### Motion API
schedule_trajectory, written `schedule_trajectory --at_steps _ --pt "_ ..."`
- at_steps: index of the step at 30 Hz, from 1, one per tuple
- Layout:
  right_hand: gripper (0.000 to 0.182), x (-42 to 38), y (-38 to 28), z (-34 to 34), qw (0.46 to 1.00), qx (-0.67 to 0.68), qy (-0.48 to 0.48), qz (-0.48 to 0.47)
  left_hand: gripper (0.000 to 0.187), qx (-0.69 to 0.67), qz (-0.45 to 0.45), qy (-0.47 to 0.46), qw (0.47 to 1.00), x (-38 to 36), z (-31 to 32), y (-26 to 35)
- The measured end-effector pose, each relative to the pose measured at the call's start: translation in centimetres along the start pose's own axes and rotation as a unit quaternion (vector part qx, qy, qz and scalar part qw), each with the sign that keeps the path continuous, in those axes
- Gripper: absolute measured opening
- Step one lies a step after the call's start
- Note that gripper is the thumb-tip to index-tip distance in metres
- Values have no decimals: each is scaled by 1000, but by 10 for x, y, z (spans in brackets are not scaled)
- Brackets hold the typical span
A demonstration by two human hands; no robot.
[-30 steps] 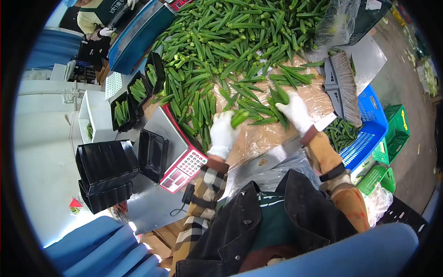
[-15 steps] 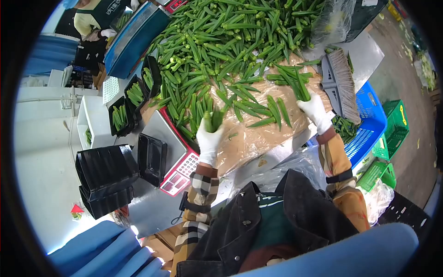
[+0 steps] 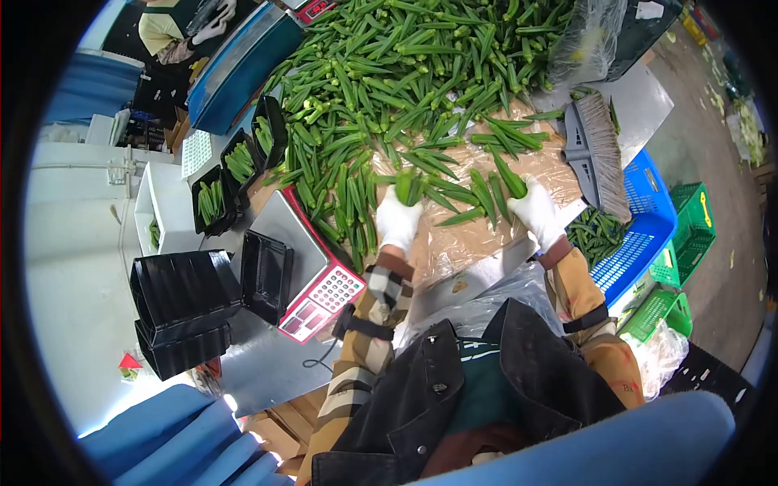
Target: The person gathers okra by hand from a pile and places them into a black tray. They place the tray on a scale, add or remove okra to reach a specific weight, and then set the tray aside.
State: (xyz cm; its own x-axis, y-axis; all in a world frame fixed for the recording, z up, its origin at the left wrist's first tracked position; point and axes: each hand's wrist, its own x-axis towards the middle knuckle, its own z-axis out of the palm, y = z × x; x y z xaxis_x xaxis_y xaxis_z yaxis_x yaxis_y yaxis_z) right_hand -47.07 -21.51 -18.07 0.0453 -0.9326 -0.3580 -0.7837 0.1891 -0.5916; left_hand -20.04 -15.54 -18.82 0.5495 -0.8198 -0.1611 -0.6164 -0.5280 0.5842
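No readable text. Scale [image 3: 311, 261]: keypad marks too small. Shirt [image 3: 474, 393] right of scale: white lettering, partly covered, unreadable.

**Bright workroom, round warping lens**

White glare is spilling around a blue curtain [image 3: 166, 425] off the near-left corner of the worktop [image 3: 259, 368]. Glints are speckling the plastic film [image 3: 462, 243]. Okra pods [image 3: 438, 49] are showing crisply; floor [image 3: 689, 105] past the right edge is looking softer. Straight lines are bowing toward the blackened corners.

The left grip [image 3: 399, 221] and right grip [image 3: 538, 214] each hold okra [image 3: 409, 188] over brown sheeting [image 3: 458, 243].
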Motion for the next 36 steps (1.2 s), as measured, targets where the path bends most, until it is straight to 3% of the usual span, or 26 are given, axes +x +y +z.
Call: schedule_trajectory --at_steps 1,2,4,7,10,11,13,14,15,18,22,23,27,28,30,33,34,36 --pt "56 -6 -3 0 1000 20 14 -15 42 -97 22 -18 995 0 -4 -19" --pt "56 -10 -6 2 998 41 25 -28 33 -299 -24 -88 950 -1 -10 -25" --pt "55 -13 -15 17 998 16 26 -51 24 -405 -112 -167 892 -16 -29 -30" --pt "55 -8 -25 40 994 -72 47 -65 29 -560 -144 -244 779 -37 -44 -28" --pt "58 -3 -33 29 998 -57 -18 -34 25 -638 -172 -219 718 -56 -52 -14" --pt "59 -5 -36 24 998 -52 -17 -40 28 -635 -148 -174 738 -58 -47 -15" --pt "64 -8 -31 30 992 -88 12 -87 33 -405 -54 -118 905 -46 -24 -42" --pt "67 -11 -27 34 988 -109 26 -110 36 -275 -5 -85 958 -45 -19 -43" --pt "70 -12 -24 37 987 -111 31 -109 43 -110 71 22 991 -48 -14 -43" --pt "62 -8 -18 20 994 -79 -33 -64 38 -287 -24 -92 953 -49 -19 -52" --pt "49 -16 -10 -9 993 99 -6 -58 38 -428 -76 -93 895 -59 -26 -55" --pt "43 -18 -11 -12 984 170 -51 -34 38 -435 -73 -80 894 -62 -27 -54" --pt "23 -32 -18 -15 879 439 -186 25 33 -402 -130 -65 904 -60 -26 -57" --pt "19 -36 -21 -9 839 502 -208 31 31 -457 -159 -114 868 -57 -29 -54" --pt "22 -44 -28 1 816 516 -253 57 28 -553 -221 -205 777 -59 -44 -43" --pt "26 -51 -38 18 738 583 -321 112 28 -609 -209 -217 734 -67 -49 -20" --pt "27 -55 -40 24 736 581 -330 104 28 -620 -202 -223 725 -69 -47 -18" --pt "28 -62 -46 34 734 579 -344 87 35 -557 -150 -214 788 -76 -40 -13"
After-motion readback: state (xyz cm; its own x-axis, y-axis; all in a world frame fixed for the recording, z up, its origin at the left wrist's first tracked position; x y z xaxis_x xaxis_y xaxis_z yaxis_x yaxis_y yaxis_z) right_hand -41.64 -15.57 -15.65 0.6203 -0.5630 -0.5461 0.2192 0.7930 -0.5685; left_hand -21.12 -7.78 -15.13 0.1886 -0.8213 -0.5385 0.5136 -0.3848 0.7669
